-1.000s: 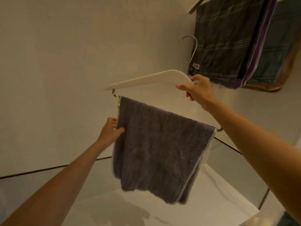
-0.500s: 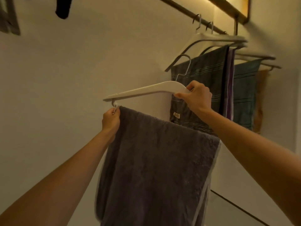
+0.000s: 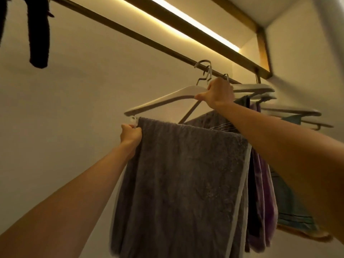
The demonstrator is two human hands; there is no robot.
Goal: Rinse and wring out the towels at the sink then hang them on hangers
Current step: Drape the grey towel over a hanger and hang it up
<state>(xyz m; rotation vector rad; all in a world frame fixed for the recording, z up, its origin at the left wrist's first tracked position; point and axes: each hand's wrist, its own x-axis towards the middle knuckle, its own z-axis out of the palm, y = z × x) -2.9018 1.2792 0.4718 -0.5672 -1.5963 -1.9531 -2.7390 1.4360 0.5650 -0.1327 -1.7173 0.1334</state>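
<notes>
Overhead: a dark rail (image 3: 141,39) is run across the wall (image 3: 65,118) from upper left to right, beneath a lit strip light (image 3: 188,21); a dark cloth (image 3: 39,34) is hung at the far left, well apart from the rest. Further right on the rail, other white hangers (image 3: 255,88) are packed close; from them a dark striped towel (image 3: 210,120), a purple towel (image 3: 264,202) and a teal towel (image 3: 290,202) are hung. Much of these is hidden by the grey towel (image 3: 186,174) in front and by the right forearm stretched across them. Several metal hooks (image 3: 203,68) are crowded at the rail just above the right hand (image 3: 217,94); which of them belongs to the held hanger, and whether it is over the rail, cannot be told.

Carrier and load: the white hanger (image 3: 167,98) is held tilted, left end low, just below the rail; the grey towel is draped over its lower bar, the bar itself hidden by the cloth; the towel runs down out of view at the bottom, a pale trim shown along its right edge. The hanger is gripped at its middle by the right hand, fingers curled over the top, thumb beneath. The towel's upper left corner is pinched by the fingers (image 3: 136,130) of the left hand (image 3: 130,134), closed on the cloth just beside the small clip (image 3: 133,119) at the hanger's left end.
</notes>
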